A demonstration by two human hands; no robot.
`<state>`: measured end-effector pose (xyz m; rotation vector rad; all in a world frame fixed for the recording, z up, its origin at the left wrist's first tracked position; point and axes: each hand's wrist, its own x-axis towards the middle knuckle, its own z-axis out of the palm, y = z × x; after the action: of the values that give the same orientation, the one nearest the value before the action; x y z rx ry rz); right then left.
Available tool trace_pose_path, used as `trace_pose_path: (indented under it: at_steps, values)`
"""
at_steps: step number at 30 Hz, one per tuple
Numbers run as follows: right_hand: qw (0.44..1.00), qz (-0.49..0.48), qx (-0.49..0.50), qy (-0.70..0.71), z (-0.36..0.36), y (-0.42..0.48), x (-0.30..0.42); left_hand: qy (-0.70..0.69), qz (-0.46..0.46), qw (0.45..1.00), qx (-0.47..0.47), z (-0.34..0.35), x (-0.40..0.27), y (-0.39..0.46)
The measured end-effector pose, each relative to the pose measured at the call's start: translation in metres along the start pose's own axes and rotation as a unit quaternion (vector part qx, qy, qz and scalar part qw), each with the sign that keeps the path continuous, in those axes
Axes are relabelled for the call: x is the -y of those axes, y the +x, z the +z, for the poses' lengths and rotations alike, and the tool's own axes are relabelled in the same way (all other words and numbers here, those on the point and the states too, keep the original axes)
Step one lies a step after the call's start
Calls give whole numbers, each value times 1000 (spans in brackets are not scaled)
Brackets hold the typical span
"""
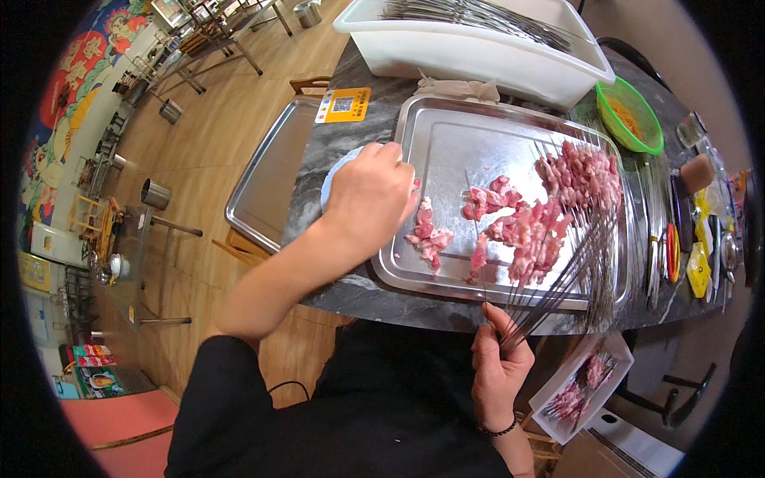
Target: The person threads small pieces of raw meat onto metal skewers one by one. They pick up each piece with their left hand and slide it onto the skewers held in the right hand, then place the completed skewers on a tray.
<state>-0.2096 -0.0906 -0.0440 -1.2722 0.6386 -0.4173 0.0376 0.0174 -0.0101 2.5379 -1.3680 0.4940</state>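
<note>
My left hand (pixel 370 188) has its fingers curled over a pale blue dish (pixel 330 179), which it largely covers. A bit of red meat (pixel 416 184) shows by its fingertips; whether the fingers grip it is hidden. My right hand (pixel 501 364) holds a fanned bundle of thin metal skewers (pixel 553 287) at the table's front edge. Between its thumb and finger one skewer (pixel 484 287) points up over the steel tray (pixel 448 128), with meat (pixel 479 257) along it. Loose raw meat pieces (pixel 429 236) lie at the tray's left. Several meat-loaded skewers (pixel 583 176) are piled on the right.
Behind the tray stands a white plastic tub (pixel 478 60) of metal skewers. A green basket (pixel 648 128), loose skewers (pixel 654 239) and red-handled scissors (pixel 673 251) sit to the right. Another steel tray (pixel 269 173) is at left. Below right, a white bin (pixel 618 370) holds skewered meat.
</note>
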Motion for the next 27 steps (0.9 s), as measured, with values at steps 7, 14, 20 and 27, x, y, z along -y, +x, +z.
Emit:
trace_pose_path:
  at_steps: [7, 14, 20, 27]
  values:
    - [999, 9, 22, -47, -10, -1, 1, -222, -88, 971, -1, 22, 20, 19]
    - [989, -56, 49, -130, -16, 0, 4, -764, -276, 583, -6, -16, -15, -8]
    - [991, -45, 44, -119, -8, 1, 5, -826, -269, 491, -67, -13, -41, -22]
    - [993, -47, 66, -82, 1, -1, -1, -838, -255, 470, -112, -9, -60, -34]
